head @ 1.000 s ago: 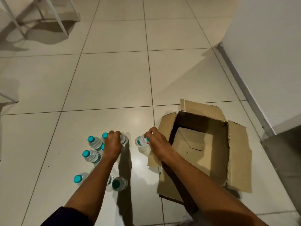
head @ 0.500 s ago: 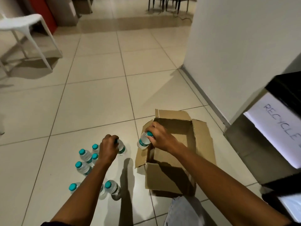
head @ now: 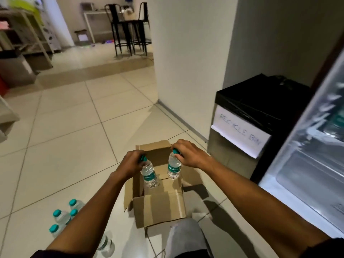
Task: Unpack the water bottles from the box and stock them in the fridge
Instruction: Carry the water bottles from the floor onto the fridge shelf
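Note:
My left hand (head: 132, 164) grips a small clear water bottle (head: 149, 175) by its teal cap, held in the air over the open cardboard box (head: 158, 209). My right hand (head: 188, 155) holds a second water bottle (head: 174, 168) the same way, above the box's far side. Both bottles hang upright and carry a green label. Several more teal-capped bottles (head: 63, 216) stand on the tiled floor at the lower left, partly hidden by my left arm. The open fridge (head: 309, 164) with lit white shelves fills the right edge.
A black bin (head: 247, 127) with a handwritten "recycle bin" sign stands between the white wall and the fridge. My knee (head: 184, 237) is just in front of the box. Black stools (head: 130, 28) and shelving stand far back beyond a floor step.
Both hands have lifted a bottle each off the floor and carried them rightwards over the box. My view has risen and turned right, bringing the bin and fridge into sight.

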`<state>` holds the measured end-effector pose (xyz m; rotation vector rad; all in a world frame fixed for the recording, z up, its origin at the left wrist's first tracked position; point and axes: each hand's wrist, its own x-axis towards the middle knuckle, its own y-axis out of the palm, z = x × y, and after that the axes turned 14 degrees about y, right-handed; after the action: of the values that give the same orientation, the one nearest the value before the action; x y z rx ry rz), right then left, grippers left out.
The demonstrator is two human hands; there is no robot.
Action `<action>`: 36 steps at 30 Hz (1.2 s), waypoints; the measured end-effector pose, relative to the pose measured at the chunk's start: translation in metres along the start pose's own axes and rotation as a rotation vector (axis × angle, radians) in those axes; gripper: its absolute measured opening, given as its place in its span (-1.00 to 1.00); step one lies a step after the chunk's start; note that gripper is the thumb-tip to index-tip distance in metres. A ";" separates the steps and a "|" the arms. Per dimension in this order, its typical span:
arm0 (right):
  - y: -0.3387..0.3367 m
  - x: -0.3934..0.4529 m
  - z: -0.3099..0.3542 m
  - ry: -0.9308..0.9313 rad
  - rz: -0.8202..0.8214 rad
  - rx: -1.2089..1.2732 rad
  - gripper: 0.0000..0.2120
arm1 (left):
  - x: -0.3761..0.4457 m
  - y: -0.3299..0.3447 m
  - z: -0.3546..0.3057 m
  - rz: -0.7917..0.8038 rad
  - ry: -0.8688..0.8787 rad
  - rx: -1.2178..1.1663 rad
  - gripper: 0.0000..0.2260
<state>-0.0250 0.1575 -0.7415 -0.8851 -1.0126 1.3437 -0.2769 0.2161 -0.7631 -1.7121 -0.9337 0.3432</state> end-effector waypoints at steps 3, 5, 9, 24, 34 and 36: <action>-0.023 -0.023 -0.034 0.055 -0.038 -0.030 -0.71 | 0.026 0.001 -0.042 0.054 0.111 -0.019 -0.69; -0.037 -0.038 -0.054 0.084 -0.067 -0.043 -0.71 | 0.044 0.002 -0.067 0.087 0.190 -0.023 -0.74; -0.068 -0.072 -0.092 0.154 -0.114 -0.068 -0.72 | 0.077 0.003 -0.120 0.154 0.342 -0.031 -0.74; -0.215 -0.205 -0.169 0.406 -0.313 -0.163 -0.68 | 0.172 0.004 -0.319 0.138 0.830 -0.052 -0.74; -0.327 -0.280 -0.195 0.556 -0.511 -0.289 -0.71 | 0.201 -0.022 -0.446 -0.028 1.119 -0.122 -0.75; -0.344 -0.289 -0.199 0.574 -0.539 -0.339 -0.72 | 0.206 -0.025 -0.469 -0.054 1.145 -0.139 -0.76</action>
<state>0.2900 -0.1366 -0.5049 -1.0686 -0.9353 0.4274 0.1466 0.0501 -0.5273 -1.6268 -0.1406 -0.7102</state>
